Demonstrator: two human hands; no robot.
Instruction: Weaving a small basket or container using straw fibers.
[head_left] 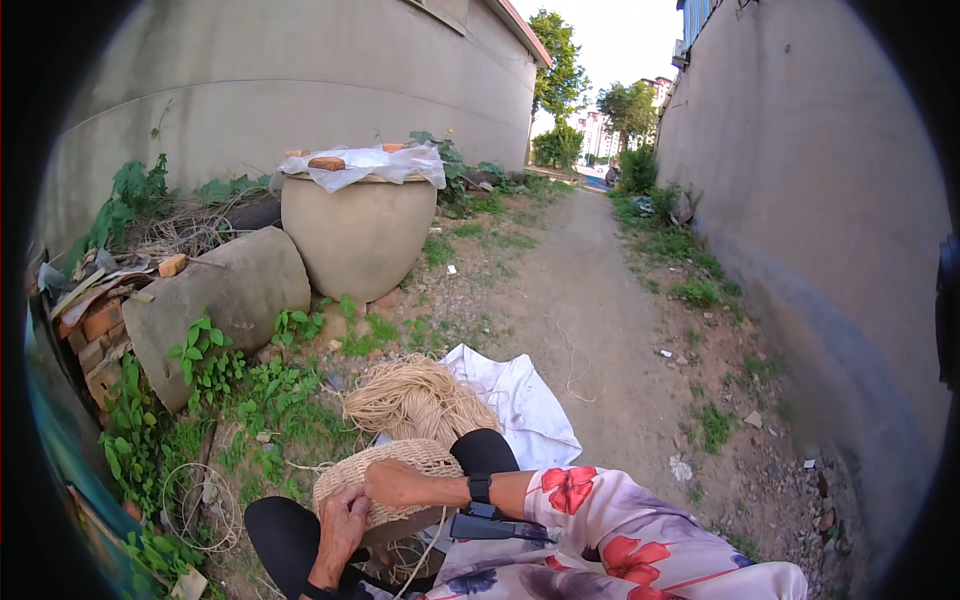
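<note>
A half-round woven basket (385,458) of tan straw cord rests on my lap between my dark-clad knees. My left hand (342,522) is closed on its near left side, fingers bent against the weave. Beside it, touching or nearly touching, my right hand (396,484) is curled shut against the basket's wall; what its fingers pinch is hidden. A loose strand of cord (428,552) hangs down below my right wrist. Just beyond the basket lies a big heap of tan cord (420,398) on a white cloth (520,405).
A large clay vat (358,235), covered with plastic sheet and bricks, stands ahead left. A concrete cylinder (220,305) lies beside it among weeds. Loops of cord (205,508) lie at my left. A dirt path (585,290) runs ahead between two walls.
</note>
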